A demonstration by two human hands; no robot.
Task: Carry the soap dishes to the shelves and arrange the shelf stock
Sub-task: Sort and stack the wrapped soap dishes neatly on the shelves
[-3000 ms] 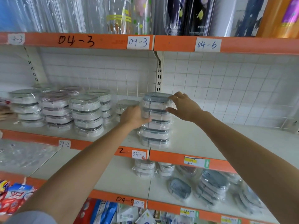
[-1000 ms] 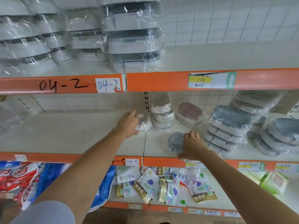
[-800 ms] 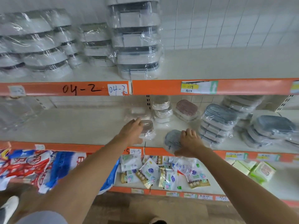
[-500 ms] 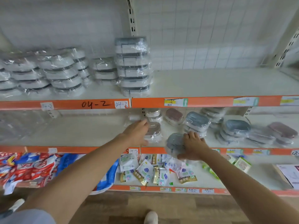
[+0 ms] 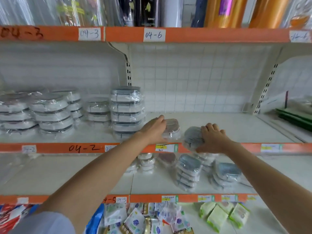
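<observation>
Broadly, a white metal shelving unit with orange front rails (image 5: 211, 35) fills the view, and the middle shelf with its pale board and hand-written "04-2" label (image 5: 219, 125) serves as the landmark. Above that shelf, tall wrapped rolls in clear, black and orange film (image 5: 224, 11) stand along the top level. At the left end of the middle shelf sit stacks of oval white soap dishes with grey lids in clear plastic wrap (image 5: 49, 114), and just right of them rises a taller stack of rectangular white soap dishes with blue-grey lids, also wrapped (image 5: 126, 112). Below the middle shelf, further wrapped soap dishes in blue-grey and dull pink (image 5: 189, 171) lie in short stacks, and one level lower still lie small printed sachets (image 5: 135, 220) and green-and-white packets (image 5: 219, 215).

Both bare arms reach up to the front edge of the middle shelf. The left hand (image 5: 154, 129) lies just right of the tall stack, fingers curled over a wrapped soap dish with a dull pink-brown lid (image 5: 172, 126), which rests on the shelf board near the front rail. The right hand (image 5: 213, 137) is just beside it, its fingers bent over the top and its thumb under the end of a wrapped soap dish with a blue-grey ribbed lid (image 5: 193, 137); this dish sits tilted at the shelf's front edge, partly overhanging the orange rail. The two dishes lie close together without touching.
</observation>
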